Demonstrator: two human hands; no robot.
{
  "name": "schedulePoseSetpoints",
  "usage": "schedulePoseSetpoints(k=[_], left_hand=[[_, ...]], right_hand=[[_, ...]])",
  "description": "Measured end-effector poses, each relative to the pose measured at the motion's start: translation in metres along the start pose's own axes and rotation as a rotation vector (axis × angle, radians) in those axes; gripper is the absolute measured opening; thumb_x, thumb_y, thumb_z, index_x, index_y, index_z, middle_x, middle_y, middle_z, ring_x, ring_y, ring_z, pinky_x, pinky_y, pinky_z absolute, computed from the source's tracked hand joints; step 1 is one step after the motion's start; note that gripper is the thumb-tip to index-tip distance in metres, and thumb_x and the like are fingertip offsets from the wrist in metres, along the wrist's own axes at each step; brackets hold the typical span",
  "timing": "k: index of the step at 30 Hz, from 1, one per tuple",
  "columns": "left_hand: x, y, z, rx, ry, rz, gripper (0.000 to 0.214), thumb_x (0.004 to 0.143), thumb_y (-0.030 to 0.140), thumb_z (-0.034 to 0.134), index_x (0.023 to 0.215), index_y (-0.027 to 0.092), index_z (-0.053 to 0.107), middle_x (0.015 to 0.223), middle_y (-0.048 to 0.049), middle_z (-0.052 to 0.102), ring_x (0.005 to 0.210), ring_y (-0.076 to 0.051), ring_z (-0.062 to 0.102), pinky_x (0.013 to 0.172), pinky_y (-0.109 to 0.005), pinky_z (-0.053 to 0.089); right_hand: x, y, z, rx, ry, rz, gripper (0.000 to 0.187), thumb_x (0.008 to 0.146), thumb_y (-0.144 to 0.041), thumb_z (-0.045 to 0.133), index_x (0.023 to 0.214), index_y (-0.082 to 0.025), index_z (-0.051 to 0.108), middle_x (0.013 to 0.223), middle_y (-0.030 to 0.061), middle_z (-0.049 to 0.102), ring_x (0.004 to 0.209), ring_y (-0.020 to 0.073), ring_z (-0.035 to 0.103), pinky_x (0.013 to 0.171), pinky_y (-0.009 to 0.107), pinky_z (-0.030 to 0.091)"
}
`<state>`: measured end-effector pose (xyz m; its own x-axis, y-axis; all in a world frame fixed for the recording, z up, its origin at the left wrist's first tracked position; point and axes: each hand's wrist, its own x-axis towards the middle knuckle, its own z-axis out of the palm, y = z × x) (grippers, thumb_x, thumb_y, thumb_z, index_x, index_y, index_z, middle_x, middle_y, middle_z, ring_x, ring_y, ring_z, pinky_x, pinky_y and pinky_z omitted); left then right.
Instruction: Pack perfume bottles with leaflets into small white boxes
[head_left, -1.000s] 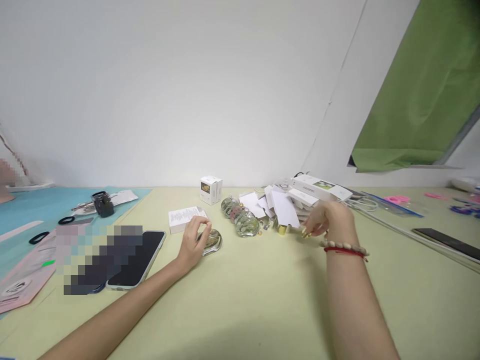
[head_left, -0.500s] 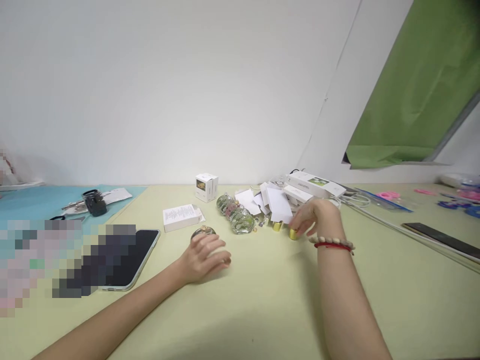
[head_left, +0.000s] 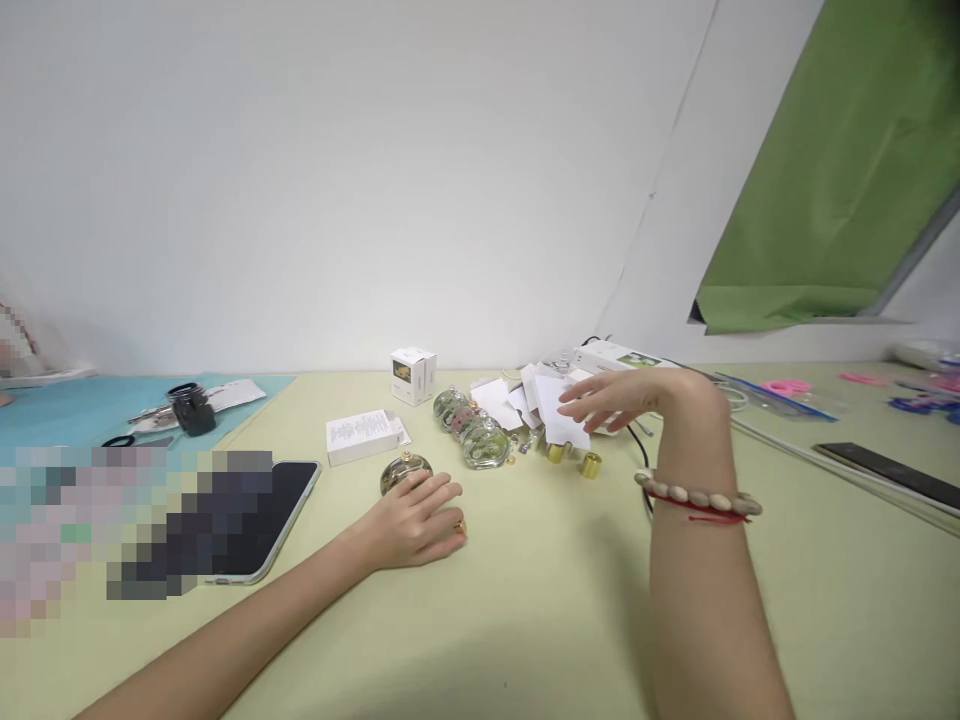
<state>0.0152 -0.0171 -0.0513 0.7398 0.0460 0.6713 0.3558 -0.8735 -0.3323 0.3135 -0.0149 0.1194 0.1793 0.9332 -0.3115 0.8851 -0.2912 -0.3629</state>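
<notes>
My left hand rests on the table with its fingers curled, a small gold piece showing between thumb and fingertips. Right behind it stands a round glass bottle with a gold neck, partly covered by the hand. My right hand is raised with fingers apart and holds nothing. Below it, a gold cylindrical cap sits on the table, and a second gold cap lies to its left. Several round glass bottles stand in a slanting row between my hands.
Opened white cartons lie piled behind the caps. A small white box stands near the wall, and a flat white box lies in front of it. At left are a phone and a dark jar; white cables run at right.
My right hand has let go of the gold cap, lifted off it and opened. The left hand has stayed nearly in place, lowering slightly.
</notes>
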Motion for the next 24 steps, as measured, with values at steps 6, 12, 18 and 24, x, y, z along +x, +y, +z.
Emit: schedulePoseSetpoints(k=[6, 12, 18, 24], left_hand=[[0.0, 0.001, 0.002, -0.077, -0.014, -0.061, 0.011, 0.072, 0.029, 0.054, 0.065, 0.02, 0.054, 0.097, -0.0069, 0.061, 0.102, -0.022, 0.054, 0.082, -0.034, 0.041], [0.001, 0.0, 0.0, -0.048, -0.047, -0.025, 0.018, 0.078, 0.03, 0.054, 0.064, 0.019, 0.053, 0.096, -0.006, 0.061, 0.1, -0.02, 0.055, 0.083, -0.033, 0.039], [-0.001, -0.002, 0.0, 0.023, 0.052, 0.008, 0.014, 0.079, 0.035, 0.058, 0.084, 0.022, 0.057, 0.092, -0.003, 0.062, 0.095, -0.016, 0.056, 0.084, -0.029, 0.036], [-0.004, -0.004, 0.0, 0.101, 0.158, 0.028, 0.015, 0.081, 0.03, 0.056, 0.095, 0.023, 0.055, 0.069, 0.0036, 0.059, 0.071, -0.011, 0.056, 0.076, -0.027, 0.035]], right_hand=[[-0.009, -0.03, 0.005, -0.015, -0.138, 0.058, 0.064, 0.058, -0.057, 0.068, 0.114, -0.028, 0.054, 0.102, 0.0081, 0.065, 0.099, 0.0281, 0.057, 0.072, 0.037, 0.049], [-0.016, -0.07, 0.026, -0.154, -0.181, -0.075, 0.055, 0.057, -0.054, 0.069, 0.103, -0.026, 0.06, 0.093, 0.009, 0.066, 0.089, 0.0277, 0.06, 0.062, 0.033, 0.048], [-0.019, -0.098, 0.047, -0.361, -0.254, -0.205, 0.032, 0.056, -0.038, 0.07, 0.084, -0.023, 0.068, 0.087, 0.0049, 0.067, 0.083, 0.0229, 0.06, 0.059, 0.028, 0.046], [-0.022, -0.111, 0.063, -0.466, -0.276, -0.255, 0.027, 0.053, -0.023, 0.071, 0.08, -0.025, 0.07, 0.077, 0.0027, 0.067, 0.076, 0.0208, 0.061, 0.055, 0.026, 0.044]])
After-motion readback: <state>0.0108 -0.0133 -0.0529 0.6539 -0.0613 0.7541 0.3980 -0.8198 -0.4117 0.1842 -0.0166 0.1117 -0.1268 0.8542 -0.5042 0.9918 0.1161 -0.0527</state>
